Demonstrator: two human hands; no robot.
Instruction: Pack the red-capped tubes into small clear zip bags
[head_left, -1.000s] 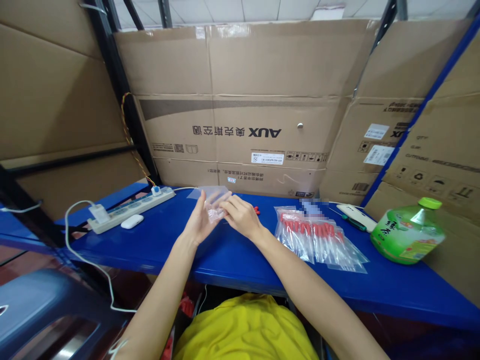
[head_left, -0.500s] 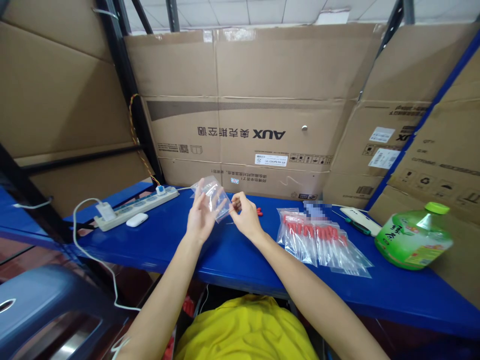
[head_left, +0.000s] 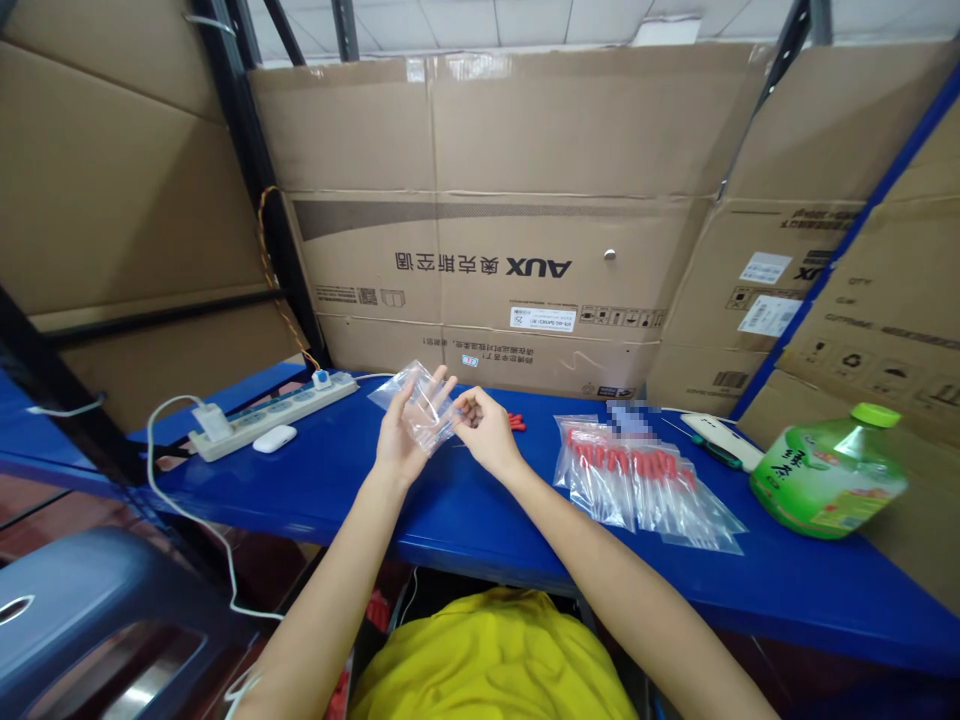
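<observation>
A clear plastic bag (head_left: 426, 412) lies across the palm of my left hand (head_left: 399, 445), under the thumb. The fingers of that hand are outstretched behind the film. My right hand (head_left: 487, 432) pinches the bag's right edge between thumb and fingertips. No contents show inside this bag. Just beyond the right hand, a few small red pieces (head_left: 517, 422) lie on the blue table, partly hidden by the hand. Further right, several clear bags with red pieces (head_left: 637, 475) are spread in an overlapping row.
The blue table (head_left: 480, 530) has a white power strip (head_left: 277, 412) and a white case (head_left: 274, 439) at left. At right are a green bottle (head_left: 829, 475) and a dark green-handled tool (head_left: 712, 450). Cardboard (head_left: 480, 130) walls the back. A stool (head_left: 97, 590) stands lower left.
The bag has shifted slightly left and turned in my left hand, whose fingers now spread further right. My right hand stays at its edge, slightly more left.
</observation>
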